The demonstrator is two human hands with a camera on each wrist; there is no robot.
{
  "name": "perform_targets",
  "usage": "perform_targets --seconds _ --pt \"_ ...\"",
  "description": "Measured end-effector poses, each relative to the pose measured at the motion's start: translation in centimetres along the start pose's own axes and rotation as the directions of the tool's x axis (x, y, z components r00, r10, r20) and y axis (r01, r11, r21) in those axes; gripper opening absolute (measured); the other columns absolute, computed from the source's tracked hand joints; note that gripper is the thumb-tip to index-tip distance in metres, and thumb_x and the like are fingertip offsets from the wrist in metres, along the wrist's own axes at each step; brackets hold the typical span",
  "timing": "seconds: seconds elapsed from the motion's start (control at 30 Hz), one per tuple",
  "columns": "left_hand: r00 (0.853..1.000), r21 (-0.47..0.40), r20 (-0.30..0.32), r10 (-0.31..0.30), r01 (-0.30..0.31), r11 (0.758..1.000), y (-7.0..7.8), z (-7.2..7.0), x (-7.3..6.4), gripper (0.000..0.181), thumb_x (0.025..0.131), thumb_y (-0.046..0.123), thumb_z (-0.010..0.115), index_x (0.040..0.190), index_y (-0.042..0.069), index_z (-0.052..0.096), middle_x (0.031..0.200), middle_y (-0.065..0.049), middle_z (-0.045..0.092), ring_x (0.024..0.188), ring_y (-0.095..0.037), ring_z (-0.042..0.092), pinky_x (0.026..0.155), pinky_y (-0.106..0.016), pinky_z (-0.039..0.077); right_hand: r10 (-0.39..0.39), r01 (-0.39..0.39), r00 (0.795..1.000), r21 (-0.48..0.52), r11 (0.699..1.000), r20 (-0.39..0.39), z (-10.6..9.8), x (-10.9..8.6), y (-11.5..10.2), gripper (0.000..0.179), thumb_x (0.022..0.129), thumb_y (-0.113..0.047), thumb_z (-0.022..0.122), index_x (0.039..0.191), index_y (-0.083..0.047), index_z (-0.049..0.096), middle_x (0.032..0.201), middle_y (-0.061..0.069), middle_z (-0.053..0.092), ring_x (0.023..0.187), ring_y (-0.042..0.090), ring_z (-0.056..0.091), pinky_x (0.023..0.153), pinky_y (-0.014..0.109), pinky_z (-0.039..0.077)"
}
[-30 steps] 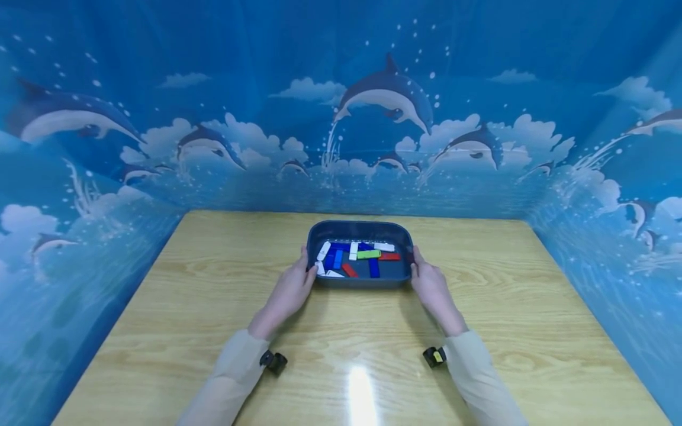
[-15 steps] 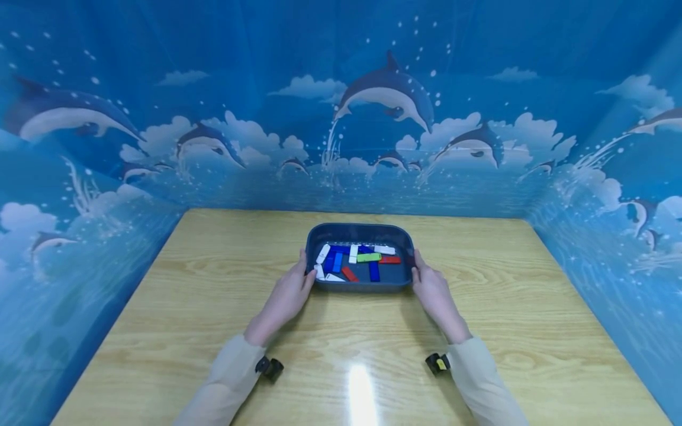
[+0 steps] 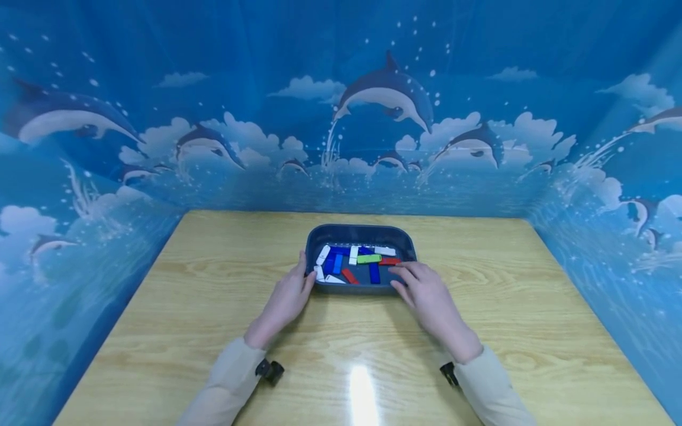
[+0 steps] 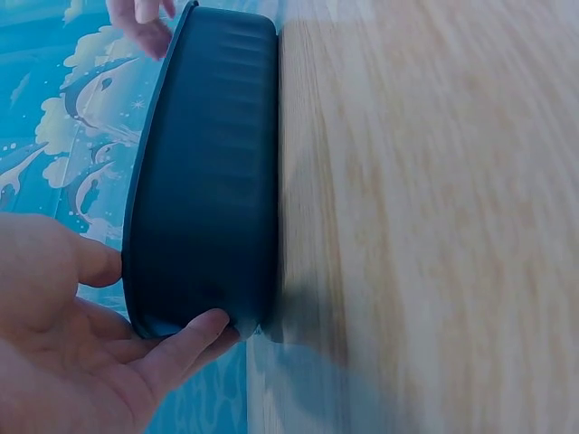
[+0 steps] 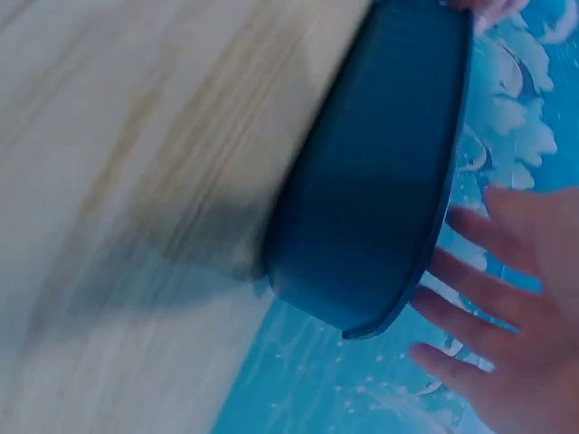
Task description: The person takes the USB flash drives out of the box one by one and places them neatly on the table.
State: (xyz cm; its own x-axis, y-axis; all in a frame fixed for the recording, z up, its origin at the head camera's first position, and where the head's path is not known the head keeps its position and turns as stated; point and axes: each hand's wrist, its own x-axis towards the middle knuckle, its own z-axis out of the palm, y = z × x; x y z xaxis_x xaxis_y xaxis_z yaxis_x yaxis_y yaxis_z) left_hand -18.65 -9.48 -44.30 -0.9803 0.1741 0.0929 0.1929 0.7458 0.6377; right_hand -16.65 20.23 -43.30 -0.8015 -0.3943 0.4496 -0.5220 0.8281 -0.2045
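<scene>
A dark blue tray stands on the wooden table. Inside it lie several small bar-shaped pieces, too small to identify: white, blue, red and one lime green. My left hand grips the tray's left end, thumb at the rim and fingers along the outer wall. Over the right front corner is my right hand, its fingers spread and loosely bent above the red piece at the right. In the right wrist view its fingers are beside the rim, with nothing between them.
The wooden table extends around the tray on every side. A blue curtain printed with dolphins rises behind the table and along both sides. Light glares off the table near the front.
My right hand has let go of the tray's right end and moved inward over its front right corner. The tray has shifted slightly nearer. My left hand keeps its grip.
</scene>
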Motion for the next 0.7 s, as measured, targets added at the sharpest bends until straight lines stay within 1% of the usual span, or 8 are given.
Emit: perform_targets --seconds 0.07,0.17,0.23,0.33,0.47,0.57,0.7 --pt "1.000 -0.003 0.007 -0.014 0.014 1.000 0.0 -0.1 0.1 0.064 0.109 0.026 0.046 0.155 -0.009 0.019 0.154 -0.027 0.037 0.137 -0.041 0.047 0.113 -0.051 0.039 -0.047 0.048 0.998 -0.018 0.999 0.045 0.3 0.0 -0.2 0.022 0.098 -0.021 0.068 0.115 -0.008 0.072 0.111 0.006 0.070 0.104 0.025 0.064 0.094 0.044 0.054" --pt "1.000 -0.005 0.010 -0.029 0.029 1.000 0.1 -0.1 0.1 0.064 0.109 0.026 0.046 0.156 -0.008 0.019 0.155 -0.026 0.036 0.138 -0.041 0.046 0.114 -0.051 0.039 -0.064 0.069 0.993 -0.044 0.997 0.095 0.9 0.0 -0.5 0.018 0.101 -0.023 0.064 0.109 -0.010 0.074 0.103 0.002 0.069 0.093 0.021 0.059 0.085 0.039 0.052" --pt "0.999 -0.006 0.013 -0.038 0.038 0.999 0.1 -0.1 0.0 0.064 0.109 0.026 0.046 0.156 -0.008 0.019 0.155 -0.026 0.036 0.138 -0.040 0.045 0.114 -0.050 0.038 -0.061 0.068 0.992 -0.068 0.995 0.107 1.2 0.1 -0.5 0.016 0.101 -0.023 0.064 0.105 -0.011 0.074 0.099 0.001 0.067 0.088 0.020 0.053 0.079 0.038 0.048" --pt "0.999 -0.006 0.010 -0.037 0.037 0.999 0.0 0.1 -0.1 0.064 0.109 0.026 0.046 0.156 -0.008 0.019 0.155 -0.026 0.037 0.138 -0.040 0.045 0.114 -0.051 0.039 -0.074 0.087 0.992 -0.124 0.989 0.103 1.6 0.1 -0.5 0.014 0.101 -0.024 0.065 0.101 -0.013 0.073 0.095 0.001 0.063 0.084 0.021 0.046 0.074 0.037 0.042" --pt "0.999 -0.003 0.005 -0.036 0.036 0.999 0.0 0.2 0.0 0.064 0.109 0.026 0.046 0.156 -0.008 0.020 0.155 -0.026 0.037 0.138 -0.040 0.045 0.114 -0.050 0.039 -0.098 0.115 0.990 -0.187 0.976 0.099 1.8 0.2 -0.4 0.017 0.102 -0.027 0.061 0.100 -0.014 0.071 0.091 0.002 0.058 0.083 0.023 0.043 0.073 0.037 0.038" --pt "0.999 -0.002 0.005 -0.036 0.036 0.999 0.0 0.2 0.0 0.064 0.109 0.027 0.046 0.156 -0.008 0.020 0.155 -0.025 0.036 0.139 -0.039 0.045 0.114 -0.050 0.038 -0.090 0.111 0.990 -0.216 0.970 0.108 1.8 0.2 -0.4 0.022 0.105 -0.030 0.057 0.101 -0.015 0.072 0.091 0.002 0.055 0.084 0.024 0.041 0.073 0.037 0.034" --pt "0.999 0.001 0.011 -0.030 0.030 1.000 0.1 0.1 0.0 0.064 0.109 0.026 0.045 0.156 -0.009 0.020 0.156 -0.026 0.035 0.139 -0.040 0.044 0.114 -0.050 0.038 -0.072 0.098 0.990 -0.232 0.968 0.118 1.7 0.2 -0.5 0.025 0.105 -0.032 0.054 0.102 -0.015 0.073 0.091 0.001 0.055 0.084 0.024 0.041 0.073 0.037 0.032"
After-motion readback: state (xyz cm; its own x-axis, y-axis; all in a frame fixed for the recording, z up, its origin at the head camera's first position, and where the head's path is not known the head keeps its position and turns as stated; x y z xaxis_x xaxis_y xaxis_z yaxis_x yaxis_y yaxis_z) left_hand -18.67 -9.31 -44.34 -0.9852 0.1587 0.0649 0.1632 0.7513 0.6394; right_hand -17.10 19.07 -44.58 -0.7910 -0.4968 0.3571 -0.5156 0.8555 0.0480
